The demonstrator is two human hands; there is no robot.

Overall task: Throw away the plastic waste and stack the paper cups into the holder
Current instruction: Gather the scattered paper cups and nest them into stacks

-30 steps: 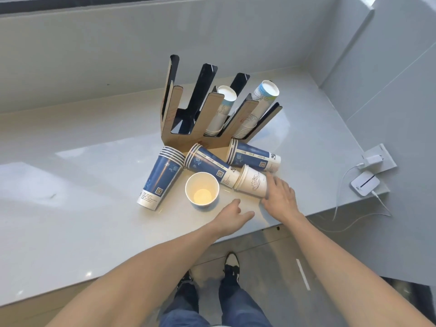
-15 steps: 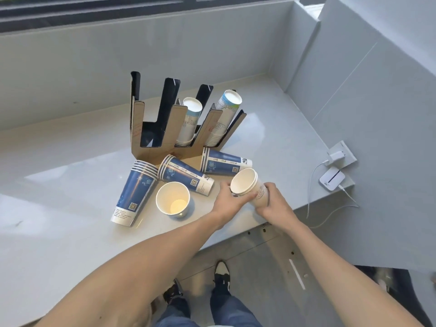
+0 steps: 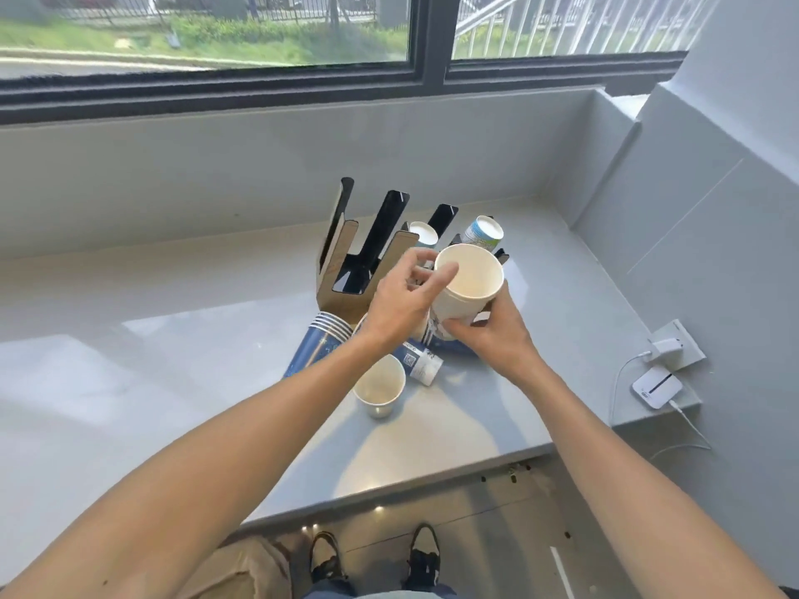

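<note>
Currently, the head view shows both bare hands raised above the grey counter (image 3: 173, 339), in front of the cardboard cup holder (image 3: 341, 270). The right hand (image 3: 493, 335) grips a white paper cup (image 3: 469, 283) from below, fingers wrapped around its lower wall; the cup is lifted off the counter with its open mouth tilted toward the camera. The left hand (image 3: 400, 302) is at the cup's left side, fingers loosely spread, with one fingertip touching the rim; whether it bears any of the cup's weight cannot be told.

The holder stands upright on the counter behind the hands. Its left slots show dark and unfilled; two cup stacks (image 3: 482, 231) lean in its right slots, bottoms up.

On the counter below the hands, a single open cup (image 3: 379, 389) stands upright near the front edge. A blue stack of nested cups (image 3: 320, 345) lies on its side to the left, partly hidden by the left forearm. Another lying cup (image 3: 421, 361) shows between the two wrists.

At far right, a white charger (image 3: 666, 348) sits in a wall socket, and a small white device (image 3: 657, 386) rests on the counter corner beside it.
</note>
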